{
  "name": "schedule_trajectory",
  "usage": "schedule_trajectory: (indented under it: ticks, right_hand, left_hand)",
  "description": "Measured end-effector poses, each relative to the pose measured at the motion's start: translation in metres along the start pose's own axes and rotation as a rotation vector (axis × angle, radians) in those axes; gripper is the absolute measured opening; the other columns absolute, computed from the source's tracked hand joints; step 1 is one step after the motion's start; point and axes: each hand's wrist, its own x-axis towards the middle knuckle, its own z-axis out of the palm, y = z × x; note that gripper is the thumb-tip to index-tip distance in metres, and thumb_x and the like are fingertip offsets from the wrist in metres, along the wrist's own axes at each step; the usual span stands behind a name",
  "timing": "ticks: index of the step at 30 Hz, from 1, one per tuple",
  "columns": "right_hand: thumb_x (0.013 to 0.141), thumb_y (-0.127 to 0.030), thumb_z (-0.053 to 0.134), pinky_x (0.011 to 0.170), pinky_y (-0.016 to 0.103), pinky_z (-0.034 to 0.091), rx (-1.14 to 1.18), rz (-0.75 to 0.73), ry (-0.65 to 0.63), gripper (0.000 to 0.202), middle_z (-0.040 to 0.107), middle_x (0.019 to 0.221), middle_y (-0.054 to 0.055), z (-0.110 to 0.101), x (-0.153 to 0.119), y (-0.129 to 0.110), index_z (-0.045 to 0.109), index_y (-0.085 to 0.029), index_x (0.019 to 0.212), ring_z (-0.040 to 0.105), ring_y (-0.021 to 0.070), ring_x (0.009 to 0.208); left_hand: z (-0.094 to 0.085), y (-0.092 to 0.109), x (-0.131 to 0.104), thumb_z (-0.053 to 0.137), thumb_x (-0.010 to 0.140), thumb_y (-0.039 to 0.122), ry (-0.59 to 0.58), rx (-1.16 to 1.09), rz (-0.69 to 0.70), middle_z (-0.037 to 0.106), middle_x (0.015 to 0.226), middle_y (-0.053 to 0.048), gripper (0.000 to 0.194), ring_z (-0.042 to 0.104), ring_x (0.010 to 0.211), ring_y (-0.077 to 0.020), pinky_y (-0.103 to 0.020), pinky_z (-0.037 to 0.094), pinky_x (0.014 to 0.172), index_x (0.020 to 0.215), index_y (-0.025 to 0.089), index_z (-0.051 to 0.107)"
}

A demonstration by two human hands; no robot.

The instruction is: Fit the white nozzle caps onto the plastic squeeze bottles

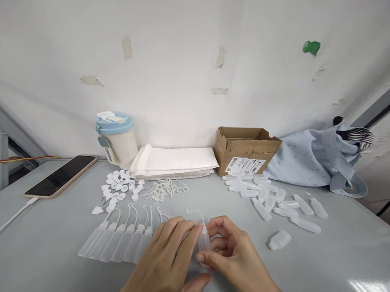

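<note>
Between thumb and fingers, my right hand grips a small translucent squeeze bottle that stands nearly upright. A thin white strap curves up and left from its neck. My left hand lies to the left with fingers stretched out. Its fingertips touch or nearly touch the bottle's neck, and its thumb is spread apart below. Left of this hand lies a row of several squeeze bottles with similar straps, partly hidden by the hand. A lone uncapped bottle lies to the right of my right hand.
White caps and thin white straps lie in piles behind the row. Loose bottles are scattered at right. Along the wall stand a cup, white paper stack, cardboard box and blue bag. A phone lies left.
</note>
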Motion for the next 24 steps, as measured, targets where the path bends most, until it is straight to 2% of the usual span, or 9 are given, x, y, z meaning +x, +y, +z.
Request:
schedule_trajectory:
  ticks: [3, 5, 8, 11, 14, 16, 19, 24]
  right_hand:
    - [0.060, -0.014, 0.079, 0.053, 0.018, 0.044, 0.016, 0.030, 0.000, 0.036, 0.059, 0.073, -0.007, 0.000, 0.000, 0.004, 0.052, -0.020, 0.083, 0.062, 0.0085, 0.057]
    - [0.056, -0.017, 0.083, 0.055, 0.020, 0.046, 0.032, 0.048, -0.023, 0.040, 0.061, 0.077, -0.006, 0.000, 0.001, 0.006, 0.052, -0.019, 0.082, 0.065, 0.0104, 0.059]
    - [0.054, -0.021, 0.086, 0.058, 0.022, 0.049, 0.050, 0.052, -0.092, 0.043, 0.063, 0.078, -0.003, 0.000, 0.003, 0.008, 0.056, -0.018, 0.084, 0.067, 0.0141, 0.064]
    - [0.061, -0.024, 0.083, 0.067, 0.026, 0.052, 0.015, 0.013, -0.186, 0.038, 0.066, 0.081, 0.000, -0.001, 0.002, 0.006, 0.060, -0.016, 0.090, 0.069, 0.0187, 0.075]
    - [0.067, -0.023, 0.080, 0.075, 0.029, 0.052, -0.170, -0.059, -0.223, 0.035, 0.067, 0.090, 0.005, -0.002, 0.001, 0.005, 0.063, -0.015, 0.097, 0.066, 0.0223, 0.089]
    - [0.066, -0.020, 0.080, 0.075, 0.031, 0.050, -0.364, -0.103, -0.209, 0.039, 0.065, 0.097, 0.007, -0.004, 0.000, 0.004, 0.064, -0.015, 0.101, 0.062, 0.0228, 0.090]
    - [0.066, -0.017, 0.079, 0.078, 0.033, 0.049, -0.575, -0.150, -0.202, 0.044, 0.061, 0.106, 0.009, -0.005, -0.001, 0.003, 0.063, -0.014, 0.106, 0.058, 0.0222, 0.089]
    - [0.070, -0.016, 0.075, 0.091, 0.034, 0.045, -0.619, -0.181, -0.220, 0.045, 0.058, 0.114, 0.009, -0.005, -0.002, 0.002, 0.062, -0.015, 0.113, 0.054, 0.0240, 0.103]
  left_hand:
    - [0.004, 0.003, -0.002, 0.060, 0.082, 0.024, 0.027, 0.008, -0.025, 0.061, 0.100, -0.015, 0.038, 0.056, 0.096, -0.0293, -0.040, 0.052, 0.080, 0.114, 0.006, 0.050]
    - [0.004, 0.004, -0.003, 0.060, 0.078, 0.017, -0.007, -0.078, -0.093, 0.060, 0.099, -0.013, 0.037, 0.054, 0.096, -0.0272, -0.039, 0.051, 0.082, 0.112, 0.009, 0.049]
    - [0.001, 0.001, -0.004, 0.060, 0.071, 0.012, -0.124, -0.236, -0.238, 0.057, 0.098, -0.008, 0.040, 0.051, 0.097, -0.0252, -0.038, 0.049, 0.082, 0.108, 0.017, 0.047]
    - [-0.002, -0.009, -0.005, 0.064, 0.067, 0.016, -0.257, -0.328, -0.312, 0.057, 0.099, -0.006, 0.041, 0.047, 0.099, -0.0263, -0.039, 0.048, 0.082, 0.103, 0.021, 0.048]
    - [-0.005, -0.017, -0.005, 0.068, 0.066, 0.020, -0.395, -0.376, -0.369, 0.057, 0.098, -0.004, 0.037, 0.046, 0.099, -0.0265, -0.039, 0.047, 0.081, 0.098, 0.022, 0.050]
    - [-0.005, -0.020, -0.005, 0.070, 0.064, 0.020, -0.452, -0.383, -0.405, 0.057, 0.098, -0.004, 0.038, 0.045, 0.099, -0.0266, -0.039, 0.045, 0.082, 0.098, 0.023, 0.052]
    - [-0.004, -0.022, -0.005, 0.073, 0.062, 0.020, -0.487, -0.378, -0.417, 0.056, 0.102, -0.004, 0.044, 0.044, 0.102, -0.0272, -0.041, 0.043, 0.087, 0.102, 0.023, 0.054]
    - [-0.001, -0.024, -0.007, 0.075, 0.063, 0.022, -0.499, -0.333, -0.415, 0.054, 0.106, -0.005, 0.047, 0.041, 0.104, -0.0275, -0.042, 0.041, 0.089, 0.106, 0.022, 0.056]
